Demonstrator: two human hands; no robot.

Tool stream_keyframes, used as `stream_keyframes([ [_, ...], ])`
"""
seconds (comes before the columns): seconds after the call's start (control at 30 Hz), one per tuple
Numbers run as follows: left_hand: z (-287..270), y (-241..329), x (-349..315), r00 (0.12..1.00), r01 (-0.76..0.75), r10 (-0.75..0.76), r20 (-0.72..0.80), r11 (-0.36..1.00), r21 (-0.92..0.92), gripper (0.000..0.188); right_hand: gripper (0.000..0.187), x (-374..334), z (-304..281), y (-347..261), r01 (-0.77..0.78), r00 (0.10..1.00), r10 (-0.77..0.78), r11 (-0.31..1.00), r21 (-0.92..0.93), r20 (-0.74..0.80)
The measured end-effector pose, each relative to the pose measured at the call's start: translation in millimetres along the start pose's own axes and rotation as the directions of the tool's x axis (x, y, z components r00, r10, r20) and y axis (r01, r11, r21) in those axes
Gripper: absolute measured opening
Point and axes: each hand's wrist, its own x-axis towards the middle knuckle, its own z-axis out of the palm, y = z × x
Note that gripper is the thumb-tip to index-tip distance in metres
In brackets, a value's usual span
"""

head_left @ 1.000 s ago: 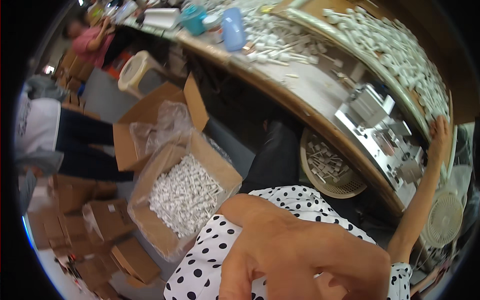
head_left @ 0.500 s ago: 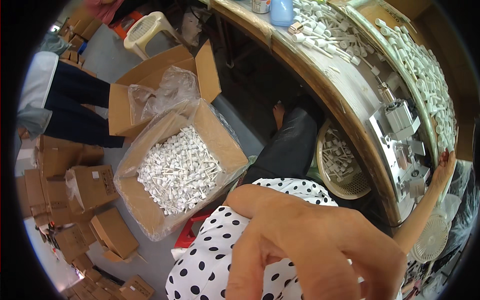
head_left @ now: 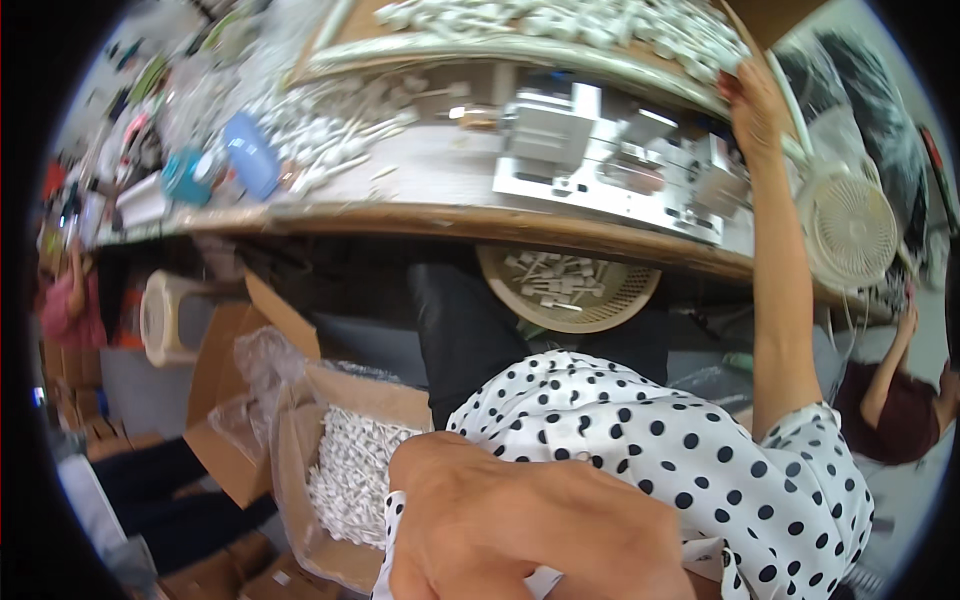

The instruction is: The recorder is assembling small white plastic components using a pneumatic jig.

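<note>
My left hand looms large at the lower middle, back upward. Its bent fingers run off the lower edge, so what they touch is hidden. My right arm stretches far forward, and my right hand is at the right end of a raised tray heaped with white caps on thin stems. Its fingers are curled at the white pieces by the tray's rim; what they hold is too small to make out. Just left of that hand stands a metal fixture with silver blocks on a white plate.
More stemmed caps lie on the workbench beside a blue container. A beige basket sits below. A lined carton of caps stands left. At right are a small fan and another person.
My view has swung to the right, bringing the bench across the top. The left hand still hangs close in front, its fingers now further below the edge. My right hand stays by the tray.
</note>
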Motion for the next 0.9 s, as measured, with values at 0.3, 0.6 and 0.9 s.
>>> stream_keyframes([
  [0.3, -77, -28, -54, 0.694, 0.713, -0.436, -0.573, 0.312, 0.628, 0.027, 0.021, -77, 58, -39, 0.394, 0.865, -0.182, 0.824, -0.408, 0.467],
  [0.6, -117, -68, -174, 0.477, 0.385, -0.41, -0.777, -0.697, 0.604, 0.022, 0.019, -104, 88, -9, 0.678, 0.725, -0.265, 0.431, -0.595, 0.635],
  [0.9, -145, -81, -198, 0.454, 0.157, -0.589, -0.669, -0.686, 0.711, 0.032, 0.009, -105, 88, -7, 0.752, 0.659, -0.286, 0.273, -0.6, 0.696],
])
